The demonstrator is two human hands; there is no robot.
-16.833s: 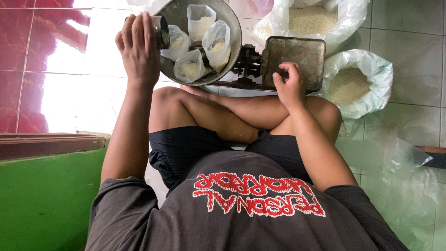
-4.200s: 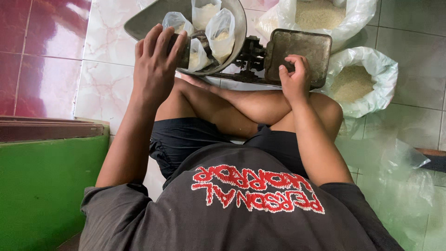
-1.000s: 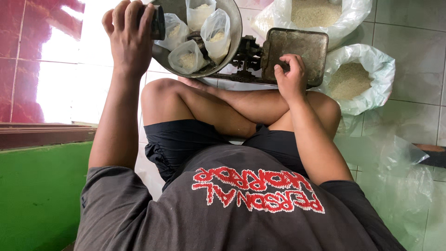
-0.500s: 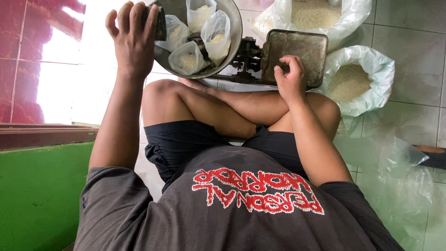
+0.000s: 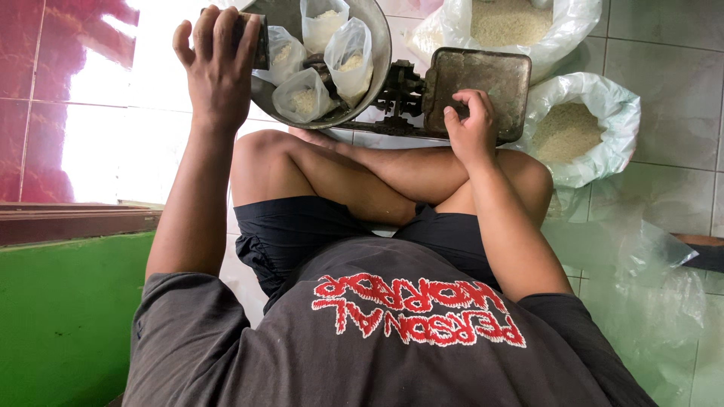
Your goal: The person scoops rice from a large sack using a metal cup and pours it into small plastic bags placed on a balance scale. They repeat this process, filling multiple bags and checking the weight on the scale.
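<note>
My left hand (image 5: 219,68) grips a dark metal tin (image 5: 260,41) at the left rim of the balance scale's round metal bowl (image 5: 377,45). Several small clear bags of rice (image 5: 351,64) stand open inside the bowl. Fingers curled, my right hand (image 5: 471,128) rests on the scale's flat rectangular plate (image 5: 483,71); I cannot see anything held in it. I sit cross-legged on the tiled floor behind the scale.
Two open white sacks of rice (image 5: 573,132) (image 5: 513,22) stand to the right of and beyond the scale. Loose clear plastic bags (image 5: 641,286) lie at my right. A green surface (image 5: 68,316) with a wooden board (image 5: 75,222) along its top is at my left.
Four seconds ago my left hand held the tin over the bags in the bowl; it now holds it at the bowl's left rim. The right hand has stayed on the plate.
</note>
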